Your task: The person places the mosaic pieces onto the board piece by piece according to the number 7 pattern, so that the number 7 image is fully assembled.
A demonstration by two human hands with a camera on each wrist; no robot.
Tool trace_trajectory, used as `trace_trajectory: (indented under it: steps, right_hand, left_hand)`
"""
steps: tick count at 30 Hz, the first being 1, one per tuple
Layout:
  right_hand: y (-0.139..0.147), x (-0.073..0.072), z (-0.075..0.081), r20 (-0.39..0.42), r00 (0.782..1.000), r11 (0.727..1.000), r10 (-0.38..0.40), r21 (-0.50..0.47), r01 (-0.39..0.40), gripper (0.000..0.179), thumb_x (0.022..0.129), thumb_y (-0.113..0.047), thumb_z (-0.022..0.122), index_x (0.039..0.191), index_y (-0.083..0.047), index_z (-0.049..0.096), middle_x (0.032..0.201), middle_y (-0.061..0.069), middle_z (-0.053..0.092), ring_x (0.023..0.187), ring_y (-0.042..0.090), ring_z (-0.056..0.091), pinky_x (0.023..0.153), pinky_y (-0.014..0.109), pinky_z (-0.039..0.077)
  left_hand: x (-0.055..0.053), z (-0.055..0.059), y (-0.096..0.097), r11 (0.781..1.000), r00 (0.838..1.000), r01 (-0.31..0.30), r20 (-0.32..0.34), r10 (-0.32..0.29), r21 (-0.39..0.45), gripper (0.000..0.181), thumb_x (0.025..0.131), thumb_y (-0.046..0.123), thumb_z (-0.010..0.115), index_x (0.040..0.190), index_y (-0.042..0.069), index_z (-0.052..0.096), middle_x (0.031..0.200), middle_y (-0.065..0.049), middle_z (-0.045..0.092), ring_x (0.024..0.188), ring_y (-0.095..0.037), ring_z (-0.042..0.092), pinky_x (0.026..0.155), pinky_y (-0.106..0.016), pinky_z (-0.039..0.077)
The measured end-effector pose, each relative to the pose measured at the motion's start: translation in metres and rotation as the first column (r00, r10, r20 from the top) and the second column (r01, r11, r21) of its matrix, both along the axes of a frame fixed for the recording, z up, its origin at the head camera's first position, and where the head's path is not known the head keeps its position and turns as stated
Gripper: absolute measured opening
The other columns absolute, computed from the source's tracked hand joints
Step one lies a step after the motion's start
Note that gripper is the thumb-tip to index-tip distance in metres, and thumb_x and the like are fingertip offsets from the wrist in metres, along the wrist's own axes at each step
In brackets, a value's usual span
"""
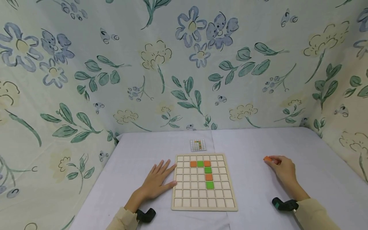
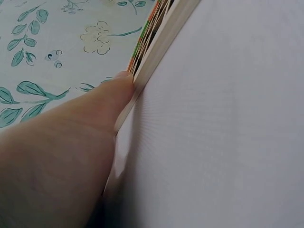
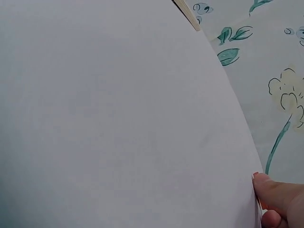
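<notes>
A pale wooden grid board [image 1: 187, 194] lies on the table, with several orange and green square tiles in its cells. Three orange tiles and three green tiles [image 1: 210, 185] form a row at the top and a column running down from it. My left hand [image 1: 156, 182] lies spread, its fingers straight, thumb and fingertips touching the board's left edge. Well to the right of the board, my right hand [image 1: 284, 168] pinches an orange tile [image 1: 267, 158] between thumb and fingers. In the right wrist view only a sliver of that tile shows beside the thumb.
Behind the board lies a small card [image 1: 197, 145] printed with a grid and a coloured pattern. White cloth covers the table [image 1: 244, 191]. A flower-patterned curtain [image 1: 184, 70] closes off the back and sides. Each wrist carries a black camera [image 1: 146, 215].
</notes>
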State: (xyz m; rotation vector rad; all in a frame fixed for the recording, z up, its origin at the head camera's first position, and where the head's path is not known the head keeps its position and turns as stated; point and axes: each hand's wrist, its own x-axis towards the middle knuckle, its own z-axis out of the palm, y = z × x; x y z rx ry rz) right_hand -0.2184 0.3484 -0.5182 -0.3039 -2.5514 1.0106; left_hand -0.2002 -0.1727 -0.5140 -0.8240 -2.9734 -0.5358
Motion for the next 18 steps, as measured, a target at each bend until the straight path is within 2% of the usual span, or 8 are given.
trace_trajectory:
  steps: [9,13,18]
  right_hand:
    - [-0.003,0.003,0.014,0.058,0.998,0.996,0.032,-0.08,-0.028,0.041,0.092,-0.022,0.074,0.115,0.011,0.068,0.088,0.012,0.057,0.08,0.021,0.045,0.053,0.021,0.038]
    - [-0.01,0.007,0.027,0.032,0.997,0.995,0.075,-0.065,-0.073,0.044,0.091,-0.024,0.076,0.114,0.012,0.068,0.089,0.013,0.057,0.08,0.022,0.045,0.052,0.022,0.037]
    - [-0.027,0.014,0.043,-0.037,0.989,0.988,0.146,-0.041,-0.148,0.043,0.089,-0.027,0.078,0.112,0.009,0.07,0.086,0.011,0.056,0.077,0.015,0.043,0.052,0.022,0.036]
  left_hand:
    - [0.0,-0.001,0.0,1.0,1.0,-0.001,-0.001,0.001,-0.003,0.076,0.097,0.068,0.04,0.159,0.026,0.028,0.165,-0.007,0.017,0.151,-0.036,0.009,0.117,-0.061,0.007]
    - [0.001,0.0,0.0,1.0,1.0,-0.002,-0.002,0.002,-0.006,0.076,0.097,0.067,0.041,0.159,0.026,0.028,0.165,-0.008,0.016,0.151,-0.036,0.009,0.117,-0.061,0.007]
    - [0.0,-0.001,0.0,1.0,1.0,-0.005,-0.01,0.005,-0.009,0.075,0.098,0.067,0.041,0.159,0.025,0.029,0.165,-0.008,0.017,0.151,-0.036,0.009,0.117,-0.061,0.008]
